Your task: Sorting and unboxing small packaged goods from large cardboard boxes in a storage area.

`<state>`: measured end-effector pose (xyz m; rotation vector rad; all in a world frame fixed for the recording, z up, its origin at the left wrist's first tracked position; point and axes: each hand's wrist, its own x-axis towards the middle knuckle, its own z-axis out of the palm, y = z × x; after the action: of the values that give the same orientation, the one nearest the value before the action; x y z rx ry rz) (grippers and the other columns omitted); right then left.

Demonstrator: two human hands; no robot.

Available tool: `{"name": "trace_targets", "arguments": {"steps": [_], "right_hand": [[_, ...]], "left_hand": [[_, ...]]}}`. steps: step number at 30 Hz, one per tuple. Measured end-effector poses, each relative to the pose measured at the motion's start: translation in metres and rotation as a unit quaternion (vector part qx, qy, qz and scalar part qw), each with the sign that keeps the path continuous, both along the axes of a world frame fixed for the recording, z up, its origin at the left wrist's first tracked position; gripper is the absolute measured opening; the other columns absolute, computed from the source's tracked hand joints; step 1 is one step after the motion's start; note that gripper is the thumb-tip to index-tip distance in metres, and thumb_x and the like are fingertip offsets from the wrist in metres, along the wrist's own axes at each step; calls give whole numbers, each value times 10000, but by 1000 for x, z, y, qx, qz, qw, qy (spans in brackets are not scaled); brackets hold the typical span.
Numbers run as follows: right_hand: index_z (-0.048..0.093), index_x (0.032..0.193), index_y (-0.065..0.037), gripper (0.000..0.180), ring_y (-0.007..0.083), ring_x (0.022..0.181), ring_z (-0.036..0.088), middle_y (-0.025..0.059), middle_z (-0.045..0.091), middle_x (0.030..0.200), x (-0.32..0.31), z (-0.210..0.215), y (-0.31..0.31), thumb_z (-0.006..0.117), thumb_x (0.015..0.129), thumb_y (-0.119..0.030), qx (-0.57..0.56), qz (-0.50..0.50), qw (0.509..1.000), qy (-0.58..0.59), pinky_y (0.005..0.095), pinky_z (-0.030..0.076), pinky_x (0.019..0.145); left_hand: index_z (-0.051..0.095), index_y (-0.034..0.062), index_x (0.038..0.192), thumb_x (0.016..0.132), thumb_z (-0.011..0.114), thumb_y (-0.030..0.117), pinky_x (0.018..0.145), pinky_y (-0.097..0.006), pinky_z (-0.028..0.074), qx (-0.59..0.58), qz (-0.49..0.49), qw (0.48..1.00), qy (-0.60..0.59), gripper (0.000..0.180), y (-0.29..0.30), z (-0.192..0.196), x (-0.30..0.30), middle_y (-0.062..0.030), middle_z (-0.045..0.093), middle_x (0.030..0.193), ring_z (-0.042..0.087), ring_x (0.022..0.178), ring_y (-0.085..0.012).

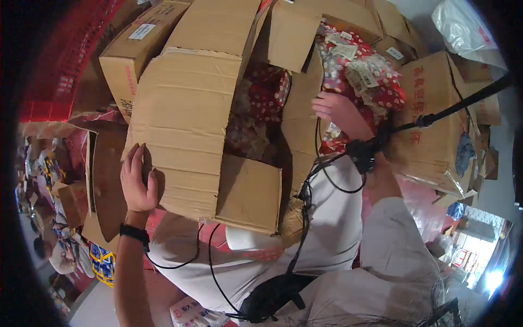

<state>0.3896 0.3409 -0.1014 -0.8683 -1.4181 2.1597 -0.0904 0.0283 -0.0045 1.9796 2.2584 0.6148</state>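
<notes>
An opened cardboard box [185,109] stands tilted in front of my lap, its flaps spread outward. Through its opening show red, flower-patterned goods [261,103] in clear wrapping. My left hand [139,180] lies against the near left side of the box, fingers stretched and thumb apart. On the other side, my right hand [340,111] has its fingers together over the edge of the right box flap [305,114]; its thumb is hidden. Just beyond that hand lie more red flowered packs [362,82] with pale labels, in clear plastic.
A closed carton [425,120] stands at the right, another carton [144,49] at the far left. A red plastic crate [60,82] is beyond it. A black strut [457,106] and thin cables cross in front of me. A black device [278,294] hangs over my lap.
</notes>
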Motion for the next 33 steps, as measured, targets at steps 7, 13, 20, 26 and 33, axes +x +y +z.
{"name": "trace_targets", "arguments": {"steps": [7, 13, 20, 26, 33], "right_hand": [[662, 1102, 8, 306, 291, 850, 624, 181, 678, 1036, -183, -135, -23, 602, 893, -208, 362, 260, 808, -385, 381, 517, 770], [335, 1489, -122, 603, 404, 1177, 548, 230, 544, 1344, -244, -256, -105, 520, 937, -280, 434, -83, 783, -438, 512, 442, 985], [513, 1377, -21, 590, 409, 1250, 500, 279, 504, 1343, -269, -292, -149, 578, 870, -315, 367, 47, 750, -549, 583, 382, 1025], [577, 1300, -17, 517, 364, 1150, 550, 242, 564, 1247, -272, -303, -146, 601, 853, -277, 353, 16, 799, -487, 525, 419, 965], [599, 1244, -18, 451, 299, 1063, 569, 185, 600, 1164, -246, -311, -77, 618, 847, -232, 278, 11, 849, -449, 460, 440, 904]], "left_hand": [[477, -18, 1389, 875, 513, 320, 1069, -497, 372, -19, -10, 1000, 7, 616, 5, 2, 0, -285, 481, 1391, 479, 1254, -454], [446, -61, 1402, 866, 519, 256, 1088, -507, 363, -34, -18, 999, -10, 628, 2, 0, -5, -309, 476, 1380, 461, 1280, -463], [412, -90, 1416, 902, 479, 286, 1114, -494, 331, -74, -15, 997, -17, 641, 3, 0, -5, -321, 391, 1453, 434, 1320, -442], [385, -98, 1425, 909, 468, 295, 1114, -505, 320, -78, -7, 996, -40, 654, 2, -2, -6, -327, 404, 1441, 413, 1333, -450], [370, -89, 1440, 916, 453, 328, 1143, -493, 295, -45, 21, 992, -116, 674, -2, -10, -5, -316, 369, 1474, 371, 1377, -432]]}}
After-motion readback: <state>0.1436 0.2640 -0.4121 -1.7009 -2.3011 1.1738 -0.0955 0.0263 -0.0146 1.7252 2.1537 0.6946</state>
